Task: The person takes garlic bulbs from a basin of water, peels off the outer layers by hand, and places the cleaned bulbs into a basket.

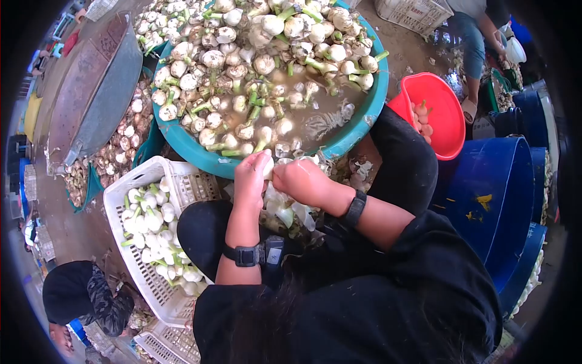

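Note:
My left hand (pixel 250 176) is closed round a white garlic bulb (pixel 268 168), held at the near rim of a big teal tub (pixel 203 159). Against the bulb's right side, my right hand (pixel 303 181) has its fingers pressed together; whatever is between them is too small to name. Many unpeeled bulbs with green stems (pixel 213 59) float in the tub's murky water. Below my hands, loose white skins (pixel 290 209) lie between my knees. To the left, a white plastic crate (pixel 131 267) holds cleaned white bulbs (pixel 154 219).
A red basin (pixel 447 115) with orange-pink items stands right of the tub. Blue barrels (pixel 497 182) stand at the right. A metal wheelbarrow tray (pixel 106 91) and heaped bulbs are at the left. Other people sit at lower left (pixel 91 297) and upper right (pixel 473 45).

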A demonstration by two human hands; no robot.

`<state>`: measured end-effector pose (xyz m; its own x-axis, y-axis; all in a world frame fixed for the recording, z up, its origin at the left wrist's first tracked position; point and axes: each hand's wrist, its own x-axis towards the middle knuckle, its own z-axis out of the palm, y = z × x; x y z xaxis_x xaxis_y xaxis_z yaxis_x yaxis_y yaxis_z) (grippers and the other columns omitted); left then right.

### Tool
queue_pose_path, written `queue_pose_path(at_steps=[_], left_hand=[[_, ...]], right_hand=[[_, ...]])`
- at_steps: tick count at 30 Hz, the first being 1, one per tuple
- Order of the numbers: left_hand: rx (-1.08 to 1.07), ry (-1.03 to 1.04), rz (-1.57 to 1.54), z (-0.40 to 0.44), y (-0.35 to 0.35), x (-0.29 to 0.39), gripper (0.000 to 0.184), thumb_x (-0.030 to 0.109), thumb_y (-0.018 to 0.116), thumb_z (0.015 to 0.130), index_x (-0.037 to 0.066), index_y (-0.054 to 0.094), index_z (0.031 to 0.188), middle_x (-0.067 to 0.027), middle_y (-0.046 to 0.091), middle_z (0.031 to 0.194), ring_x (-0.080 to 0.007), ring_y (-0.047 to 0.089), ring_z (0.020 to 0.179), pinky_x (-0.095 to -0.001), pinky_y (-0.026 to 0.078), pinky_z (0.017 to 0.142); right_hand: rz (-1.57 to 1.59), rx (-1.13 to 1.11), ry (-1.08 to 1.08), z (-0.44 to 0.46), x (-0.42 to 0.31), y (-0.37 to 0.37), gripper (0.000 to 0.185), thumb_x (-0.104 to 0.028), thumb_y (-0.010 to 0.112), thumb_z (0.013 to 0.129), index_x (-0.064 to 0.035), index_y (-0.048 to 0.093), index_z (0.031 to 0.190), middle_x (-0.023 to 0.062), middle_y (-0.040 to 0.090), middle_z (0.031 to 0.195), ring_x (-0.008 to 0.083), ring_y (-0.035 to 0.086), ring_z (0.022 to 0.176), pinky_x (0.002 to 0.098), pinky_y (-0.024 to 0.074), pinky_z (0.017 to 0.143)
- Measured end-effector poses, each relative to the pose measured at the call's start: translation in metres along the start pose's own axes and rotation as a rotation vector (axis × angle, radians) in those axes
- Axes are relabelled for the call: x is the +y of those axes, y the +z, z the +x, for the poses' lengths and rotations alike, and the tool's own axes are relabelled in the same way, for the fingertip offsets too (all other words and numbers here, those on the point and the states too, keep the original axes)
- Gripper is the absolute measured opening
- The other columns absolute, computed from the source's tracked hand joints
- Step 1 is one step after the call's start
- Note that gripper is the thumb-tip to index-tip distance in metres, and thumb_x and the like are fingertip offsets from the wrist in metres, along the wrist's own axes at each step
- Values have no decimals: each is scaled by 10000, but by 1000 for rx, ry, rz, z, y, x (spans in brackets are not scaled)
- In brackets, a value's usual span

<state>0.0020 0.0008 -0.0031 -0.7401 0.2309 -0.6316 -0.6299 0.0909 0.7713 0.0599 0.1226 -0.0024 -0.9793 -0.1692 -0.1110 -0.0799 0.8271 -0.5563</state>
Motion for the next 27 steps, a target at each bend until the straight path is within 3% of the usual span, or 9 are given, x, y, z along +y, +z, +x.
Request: queue_pose_path(at_steps=[6, 8, 12, 15, 16, 18, 20, 24, 27], left_hand=[[-124, 112, -109, 0, -1, 2, 279, 219, 488, 851, 27, 563, 1040, -32, 563, 768, -56, 482, 533, -167, 278, 380], [-116, 152, -110, -5, 2, 6, 310, 240, 487, 858, 33, 540, 1083, -34, 568, 776, -73, 507, 556, -174, 312, 404], [-163, -6, 214, -4, -9, 15, 399, 293, 539, 855, -6, 528, 1120, -65, 594, 871, -80, 544, 683, -205, 430, 539], [-237, 460, 374, -17, -2, 2, 370, 122, 630, 777, -13, 522, 1105, -90, 594, 952, -170, 573, 828, -274, 456, 766], [-236, 462, 372, -22, -2, 1, 370, 122, 630, 777, -13, 522, 1105, -90, 594, 952, -170, 573, 828, -274, 456, 766], [-88, 1138, 1014, -33, -1, 9, 354, 55, 615, 747, 7, 539, 1090, -112, 582, 1060, -235, 569, 931, -296, 454, 792], [-67, 1195, 1152, -26, -3, 1, 370, 2, 583, 730, 26, 549, 1098, -118, 553, 1139, -276, 549, 998, -300, 453, 816], [-50, 442, -325, -12, -2, -4, 201, 125, 498, 886, 4, 546, 1038, -137, 553, 1127, -178, 547, 1019, -304, 463, 852], [26, 104, -775, 1, -26, -3, 332, 291, 520, 873, 38, 527, 1087, -63, 598, 994, -145, 590, 839, -249, 513, 715]], right_hand=[[1236, -114, 436, -1, 11, 2, 225, -149, 453, 815, 29, 590, 821, 142, 584, 668, 151, 567, 560, 308, 467, 517], [1208, -34, 463, -4, 5, 2, 233, -137, 445, 829, 34, 594, 883, 143, 588, 711, 203, 564, 595, 325, 456, 527], [366, 580, -101, -5, 3, 2, 192, -108, 463, 786, 14, 601, 842, 196, 570, 731, 389, 525, 610, 407, 454, 602], [669, 455, 296, -1, 15, 10, 179, -115, 476, 767, 9, 582, 693, 200, 551, 659, 351, 528, 558, 384, 450, 567], [477, 385, 64, 1, 38, 19, 192, -140, 475, 799, -5, 576, 706, 144, 565, 630, 279, 535, 512, 342, 456, 546], [1421, 5, 696, 2, 33, -5, 207, -160, 460, 846, -31, 587, 747, 68, 569, 669, 194, 554, 560, 308, 467, 554], [1519, 62, 561, 1, 29, -6, 191, -168, 437, 878, -46, 580, 845, 25, 557, 800, 127, 551, 691, 280, 465, 610], [1978, 271, 253, -11, -10, -29, 229, -160, 423, 886, -18, 533, 1027, 47, 538, 988, 151, 504, 910, 317, 416, 793], [1582, 269, 75, -44, 8, -31, 261, -176, 425, 886, 1, 518, 1053, 82, 560, 1053, 183, 533, 891, 321, 423, 757]])
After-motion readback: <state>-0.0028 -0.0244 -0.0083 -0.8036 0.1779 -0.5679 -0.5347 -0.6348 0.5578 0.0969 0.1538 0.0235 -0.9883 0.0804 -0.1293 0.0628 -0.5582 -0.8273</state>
